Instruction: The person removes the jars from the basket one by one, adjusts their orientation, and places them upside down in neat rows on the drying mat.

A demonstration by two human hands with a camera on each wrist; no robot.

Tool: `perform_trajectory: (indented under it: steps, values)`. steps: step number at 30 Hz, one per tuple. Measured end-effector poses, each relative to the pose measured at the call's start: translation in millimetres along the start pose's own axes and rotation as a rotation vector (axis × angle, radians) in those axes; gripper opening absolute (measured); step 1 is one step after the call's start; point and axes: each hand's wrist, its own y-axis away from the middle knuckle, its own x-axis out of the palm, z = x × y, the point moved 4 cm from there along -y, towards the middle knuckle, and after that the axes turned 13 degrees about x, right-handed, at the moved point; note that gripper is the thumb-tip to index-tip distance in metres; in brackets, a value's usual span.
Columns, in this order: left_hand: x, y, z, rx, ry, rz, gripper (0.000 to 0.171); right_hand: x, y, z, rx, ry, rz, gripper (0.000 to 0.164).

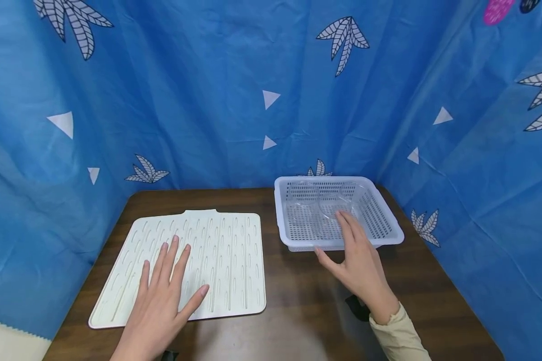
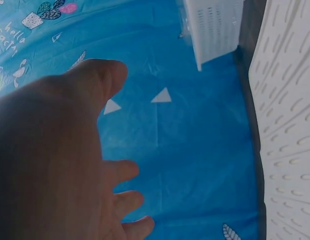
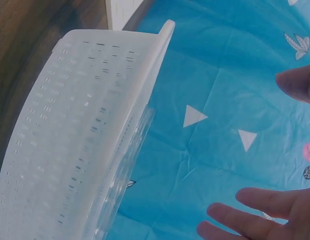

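My left hand (image 1: 162, 293) hovers over the near left part of a white ribbed draining mat (image 1: 235, 265), its fingers spread and nothing in them. In the left wrist view, the mat stands off to the right of those fingers. At the front side of a white perforated plastic basket (image 1: 390, 233) is my right hand (image 1: 360, 263), fingers loosely extended, holding nothing. Several clear round-rimmed vessels (image 1: 303, 184) sit inside the basket; their exact kind is hard to tell. Their transparent edges (image 3: 140, 135) rise above the basket's rim in the right wrist view.
Both the mat and the basket rest on a dark brown wooden table (image 1: 289, 291), the basket at the back right. A blue patterned curtain (image 1: 198, 100) hangs behind the table and along its sides. Black straps (image 1: 358, 307) show under the wrists.
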Motion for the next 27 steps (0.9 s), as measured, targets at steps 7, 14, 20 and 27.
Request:
perform_trajectory:
  steps: [7,14,20,27]
  values:
    - [-2.6,1.6,-0.2,0.015,-0.012,-0.038,0.093,2.0,-9.0,-9.0,0.074,-0.038,-0.026,0.102]
    - [-3.3,3.6,0.5,-0.002,-0.024,-0.044,0.094,5.9,-20.5,-24.1,0.207,-0.104,-0.053,0.108]
    - [-3.0,2.8,1.8,-0.019,-0.014,-0.022,0.094,12.2,-31.5,-38.0,0.359,-0.139,-0.020,0.118]
    - [-3.7,2.2,2.9,-0.022,-0.014,-0.020,0.093,25.3,-46.2,-47.9,0.478,-0.212,-0.037,0.120]
